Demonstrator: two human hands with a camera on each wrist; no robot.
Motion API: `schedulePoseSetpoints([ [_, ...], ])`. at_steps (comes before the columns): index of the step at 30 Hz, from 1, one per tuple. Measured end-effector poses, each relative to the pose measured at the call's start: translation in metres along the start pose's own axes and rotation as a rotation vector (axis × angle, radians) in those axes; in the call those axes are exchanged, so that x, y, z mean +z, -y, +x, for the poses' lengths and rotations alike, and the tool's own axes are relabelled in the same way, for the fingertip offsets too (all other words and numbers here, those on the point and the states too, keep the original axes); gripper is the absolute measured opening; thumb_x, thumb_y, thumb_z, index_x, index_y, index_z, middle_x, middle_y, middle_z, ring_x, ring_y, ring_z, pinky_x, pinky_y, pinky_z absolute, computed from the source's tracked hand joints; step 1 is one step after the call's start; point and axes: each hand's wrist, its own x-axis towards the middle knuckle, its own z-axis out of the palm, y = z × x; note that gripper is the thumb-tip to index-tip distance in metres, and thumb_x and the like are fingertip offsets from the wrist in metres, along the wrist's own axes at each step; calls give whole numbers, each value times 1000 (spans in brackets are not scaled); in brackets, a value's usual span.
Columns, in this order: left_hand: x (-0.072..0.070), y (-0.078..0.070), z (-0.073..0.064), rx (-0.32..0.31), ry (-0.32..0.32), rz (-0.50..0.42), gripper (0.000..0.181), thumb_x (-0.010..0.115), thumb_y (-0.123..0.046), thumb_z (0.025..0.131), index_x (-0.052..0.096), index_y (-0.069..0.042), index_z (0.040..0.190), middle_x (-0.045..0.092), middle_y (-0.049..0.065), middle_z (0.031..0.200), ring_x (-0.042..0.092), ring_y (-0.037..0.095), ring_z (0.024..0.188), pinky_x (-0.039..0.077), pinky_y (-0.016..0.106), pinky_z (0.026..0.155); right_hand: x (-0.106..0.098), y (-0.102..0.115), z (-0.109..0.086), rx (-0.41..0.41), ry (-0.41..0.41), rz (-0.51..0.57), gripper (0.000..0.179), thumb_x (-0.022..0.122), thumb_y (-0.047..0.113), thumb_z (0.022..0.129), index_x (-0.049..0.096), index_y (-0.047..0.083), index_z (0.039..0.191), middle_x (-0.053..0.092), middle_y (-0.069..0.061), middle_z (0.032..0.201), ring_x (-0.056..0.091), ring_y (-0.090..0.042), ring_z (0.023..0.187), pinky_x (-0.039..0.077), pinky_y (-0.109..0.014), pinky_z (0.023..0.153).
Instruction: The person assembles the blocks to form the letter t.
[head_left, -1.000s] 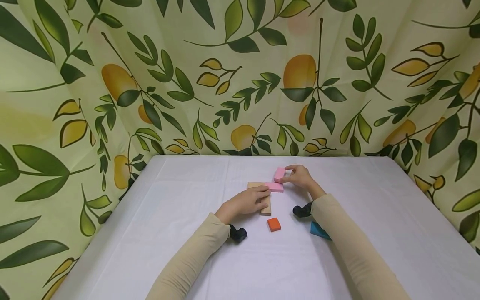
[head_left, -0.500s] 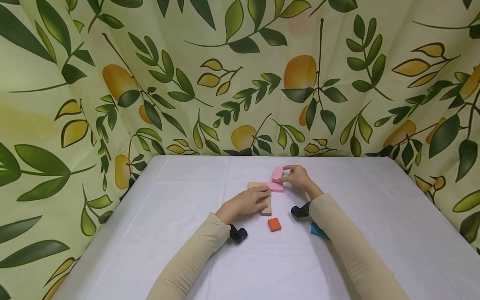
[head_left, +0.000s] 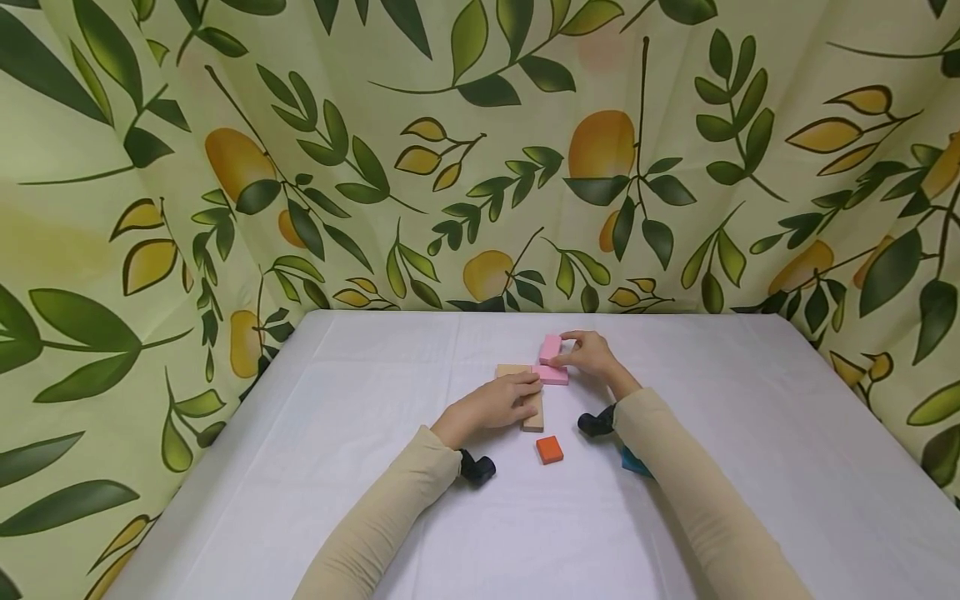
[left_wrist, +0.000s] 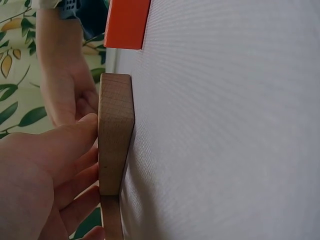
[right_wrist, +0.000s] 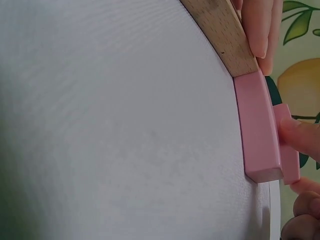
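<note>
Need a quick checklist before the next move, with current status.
1. Right hand pinching the far pink block: ok.
2. Left hand touching a wooden block: ok.
3. Near pink block meeting wood at one end: ok.
4. Far pink block touching near one: cannot tell, they overlap in view.
5. Orange block apart from the others: ok.
6. Teal block fully visible: not ok, right sleeve hides part.

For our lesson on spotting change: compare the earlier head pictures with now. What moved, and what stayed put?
The right hand, gripping the far pink block, moved it slightly left. The right sleeve now hides more of the blue block. Nothing was newly grasped or let go. The left hand, near pink block, wooden blocks and orange block stayed put.
</note>
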Motion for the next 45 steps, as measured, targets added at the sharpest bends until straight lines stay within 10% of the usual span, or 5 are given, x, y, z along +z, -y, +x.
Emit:
schedulePoseSetpoints([
  [45, 0, 0, -1, 33, -33, 10, 50, 54, -28, 98, 47, -8, 143, 40, 8, 155, 37, 25, 145, 32, 39, 120, 20, 14, 8, 1, 24, -3, 67, 74, 31, 82, 50, 2, 138, 45, -4, 74, 40, -14, 66, 30, -21, 53],
])
